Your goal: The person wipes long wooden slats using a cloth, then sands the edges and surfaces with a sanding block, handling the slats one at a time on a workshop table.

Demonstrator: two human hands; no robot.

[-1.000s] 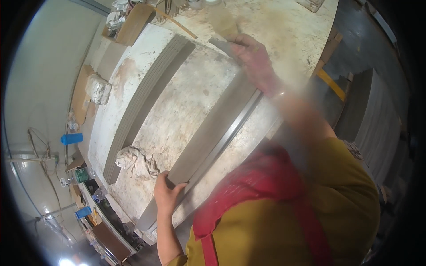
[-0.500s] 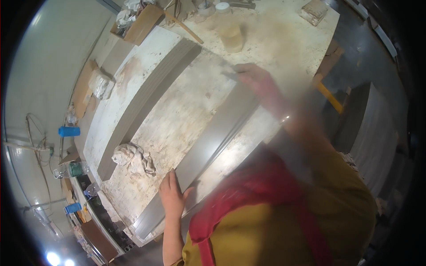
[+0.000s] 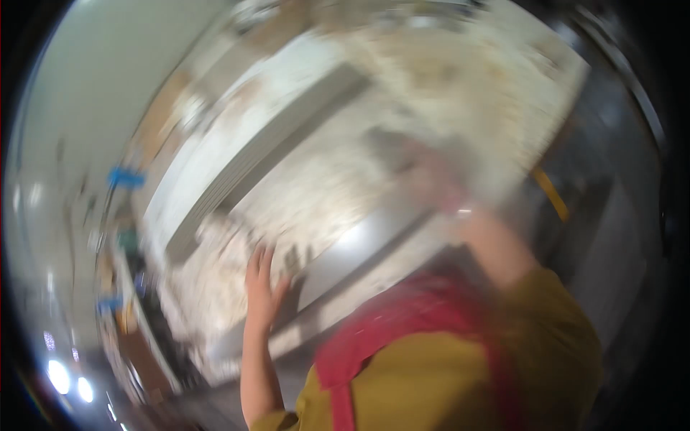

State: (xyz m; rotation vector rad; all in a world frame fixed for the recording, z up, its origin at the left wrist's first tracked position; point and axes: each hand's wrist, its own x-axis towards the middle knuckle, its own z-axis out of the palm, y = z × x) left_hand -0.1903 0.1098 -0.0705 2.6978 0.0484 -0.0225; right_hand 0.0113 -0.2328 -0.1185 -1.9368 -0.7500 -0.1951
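Note:
A long grey strip [image 3: 350, 248] lies slantwise on the pale, stained worktable [image 3: 291, 190] before me. My left hand [image 3: 264, 291] is at its near left part, fingers stretched and apart, holding nothing. A shadow falls on the strip beside those fingers, and the hand looks lifted off it. My right hand [image 3: 431, 176] is at the strip's far end, badly smeared by motion. Past its fingers is a dark blur; whether it is a held thing or a shadow cannot be made out. A crumpled whitish rag [image 3: 217, 235] lies left of my left hand.
Behind the strip lies a stack of long grey strips [image 3: 269, 154], on the table's far left side. A yellow bar [image 3: 551, 194] shows beyond the right table edge. Blue items [image 3: 126, 177] and clutter stand at the left. Further grey boards [image 3: 611, 244] are at the right.
My left hand has come up off the strip, its fingers spreading. The right hand has shifted nearer along the strip's far end and blurred more. The whole view has swung, smearing the background.

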